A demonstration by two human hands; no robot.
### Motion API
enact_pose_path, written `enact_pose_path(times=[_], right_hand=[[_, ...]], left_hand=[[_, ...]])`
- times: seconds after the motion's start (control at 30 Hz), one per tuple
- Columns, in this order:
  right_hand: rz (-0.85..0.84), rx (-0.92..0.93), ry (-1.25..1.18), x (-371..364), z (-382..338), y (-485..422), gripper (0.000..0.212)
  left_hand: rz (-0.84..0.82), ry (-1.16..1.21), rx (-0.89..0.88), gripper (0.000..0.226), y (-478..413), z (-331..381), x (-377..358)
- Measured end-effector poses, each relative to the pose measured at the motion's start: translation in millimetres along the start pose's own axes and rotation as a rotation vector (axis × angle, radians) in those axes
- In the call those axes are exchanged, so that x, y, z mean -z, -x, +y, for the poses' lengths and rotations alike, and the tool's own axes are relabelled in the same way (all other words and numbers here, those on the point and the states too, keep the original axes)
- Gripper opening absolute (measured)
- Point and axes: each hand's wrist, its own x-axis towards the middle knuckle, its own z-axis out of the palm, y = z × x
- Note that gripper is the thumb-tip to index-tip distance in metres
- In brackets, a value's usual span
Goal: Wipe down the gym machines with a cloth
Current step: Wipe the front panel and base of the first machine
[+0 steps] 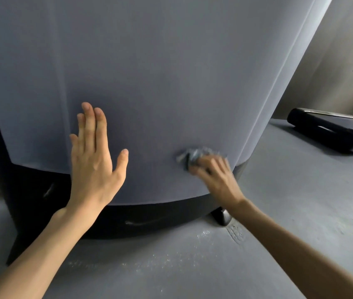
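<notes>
Now, my right hand (pixel 214 175): it grips the cloth (pixel 195 156), with the fingers curled over the bundle. The hand is blurred, so I cannot tell the exact place of each finger.
Cloth: a small grey crumpled wad, pressed on the low right part of the machine's grey panel (pixel 171 72), just above the black base (pixel 149 216).
How the cloth handles: I judge it soft and light, with no stiffness. It may slip from under my palm if I hold only an edge, so it is better to take it bunched in the middle, with the fingers over the top.
My left hand (pixel 94 160): released, holding nothing. The fingers are straight and the thumb is spread, and the palm lies flat on the same panel, to the left of the cloth and well apart from it.
Panel: wide, smooth, matte and a little curved. It looks stiff, and I think it takes firm pressure.
Base: black, with pale scuff marks. A small dark foot (pixel 221 216) shows under my right wrist.
Floor (pixel 279 190): grey, with pale dust specks near the base.
Further right: a treadmill (pixel 333 130), well apart.
</notes>
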Motion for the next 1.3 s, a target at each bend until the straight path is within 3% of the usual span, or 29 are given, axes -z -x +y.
enact_pose_path(times=[0.07, 0.13, 0.37, 0.43, 0.63, 0.73, 1.0, 1.3], right_hand=[[0.131, -0.174, -0.003, 5, 0, -26, 0.017], [0.147, -0.165, -0.022, -5, -9, -23, 0.018], [-0.261, 0.424, 0.005, -53, -43, 65, 0.018], [-0.294, 0.554, 0.02, -53, -48, 51, 0.018], [-0.144, 0.308, -0.077, -26, -34, -30, 0.029], [-0.183, 0.284, -0.113, -24, -47, -20, 0.038], [-0.295, 0.27, -0.111, -27, -70, 57, 0.021], [-0.496, 0.238, -0.266, -45, -113, 126, 0.012]], left_hand=[[0.0, -0.001, -0.004, 0.083, 0, 0, -1], [0.004, 0.003, -0.006, 0.083, 0, 1, -1], [-0.022, 0.026, -0.002, 0.078, 0, 0, 3], [-0.031, 0.043, -0.015, 0.074, 0, -2, 6], [-0.031, 0.044, -0.04, 0.07, -2, -8, 11], [-0.084, 0.058, -0.023, 0.072, -1, -5, 13], [-0.116, -0.158, -0.113, 0.076, 33, -16, 11], [-0.317, -0.194, -0.247, 0.075, 124, -27, -32]])
